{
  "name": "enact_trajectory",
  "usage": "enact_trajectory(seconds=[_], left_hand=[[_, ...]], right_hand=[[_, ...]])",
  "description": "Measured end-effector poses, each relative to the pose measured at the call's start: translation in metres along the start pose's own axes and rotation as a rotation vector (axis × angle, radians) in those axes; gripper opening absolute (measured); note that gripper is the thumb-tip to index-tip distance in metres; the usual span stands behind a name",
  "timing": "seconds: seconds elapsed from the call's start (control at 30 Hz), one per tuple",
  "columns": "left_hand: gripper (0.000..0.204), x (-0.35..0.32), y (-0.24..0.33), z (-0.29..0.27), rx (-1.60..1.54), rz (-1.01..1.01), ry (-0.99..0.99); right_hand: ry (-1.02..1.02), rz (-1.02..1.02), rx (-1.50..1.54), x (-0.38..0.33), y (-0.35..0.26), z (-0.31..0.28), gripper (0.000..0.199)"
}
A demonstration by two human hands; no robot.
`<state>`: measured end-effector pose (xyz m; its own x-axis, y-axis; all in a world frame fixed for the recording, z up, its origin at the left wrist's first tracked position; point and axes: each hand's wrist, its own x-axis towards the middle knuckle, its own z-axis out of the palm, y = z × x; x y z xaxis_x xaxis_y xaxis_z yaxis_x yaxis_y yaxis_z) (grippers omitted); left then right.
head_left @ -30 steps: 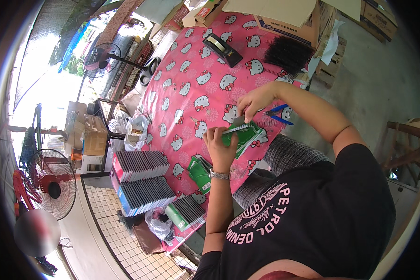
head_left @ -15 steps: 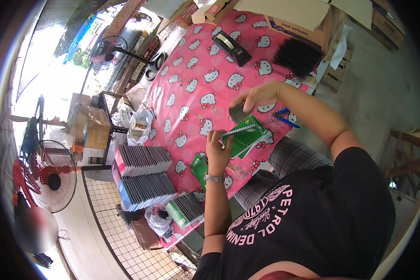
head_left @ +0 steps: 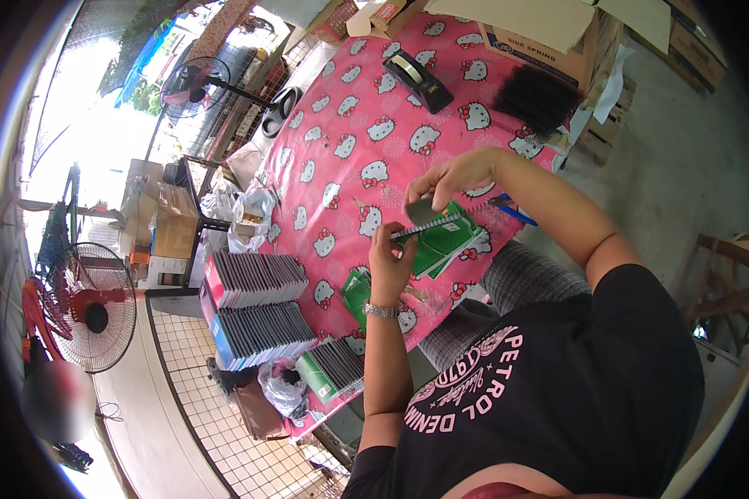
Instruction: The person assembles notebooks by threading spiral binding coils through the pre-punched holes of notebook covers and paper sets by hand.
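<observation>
A green notebook (head_left: pixel 441 247) lies near the table's front edge, a dark coil running along its upper edge. My left hand (head_left: pixel 390 259) pinches the left end of that bound edge between thumb and fingers. Above the coil, my right hand (head_left: pixel 451 181) is closed on a flat, dark grey-green piece (head_left: pixel 421 213) with a rounded edge; its exact kind is unclear. The piece hangs close over the binding, and I cannot tell if they touch. To the right of the notebook are blue-handled pliers (head_left: pixel 514 209). Another green notebook (head_left: pixel 356 293) lies partly behind my left wrist.
Stacks of spiral notebooks (head_left: pixel 262 328) stand at the table's left end. On the pink patterned tablecloth (head_left: pixel 341 179) sit a black tape dispenser (head_left: pixel 419 81) and a heap of black coils (head_left: pixel 538 98). An open carton (head_left: pixel 537 50) is at the far right; fans (head_left: pixel 96 309) stand at left.
My right hand has moved slightly left and down with the dark piece, which now sits lower against the coil. Coil that stuck out at the binding's right end no longer shows there.
</observation>
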<state>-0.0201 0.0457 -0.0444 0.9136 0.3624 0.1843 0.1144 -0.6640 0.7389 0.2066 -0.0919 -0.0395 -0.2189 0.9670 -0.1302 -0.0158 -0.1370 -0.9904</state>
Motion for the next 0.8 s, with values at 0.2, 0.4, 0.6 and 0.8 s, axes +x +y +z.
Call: enact_trajectory(seconds=[0.2,0.4,0.6,0.8], left_hand=[[0.028,-0.001,-0.007,-0.001,0.03,0.023,-0.009],[0.023,-0.001,-0.012,0.003,-0.034,0.005,0.042],[0.017,-0.009,-0.023,0.013,-0.523,-0.181,0.141],[0.016,-0.021,-0.019,0.028,-0.671,-0.222,0.331]], right_hand=[[-0.017,-0.031,0.071,0.002,0.007,0.002,0.059],[0.646,0.395,-0.833,-0.023,0.055,-0.021,0.069],[1.196,0.155,-1.132,-0.071,0.141,0.048,0.082],[1.082,0.283,-0.873,-0.104,0.143,0.129,0.069]])
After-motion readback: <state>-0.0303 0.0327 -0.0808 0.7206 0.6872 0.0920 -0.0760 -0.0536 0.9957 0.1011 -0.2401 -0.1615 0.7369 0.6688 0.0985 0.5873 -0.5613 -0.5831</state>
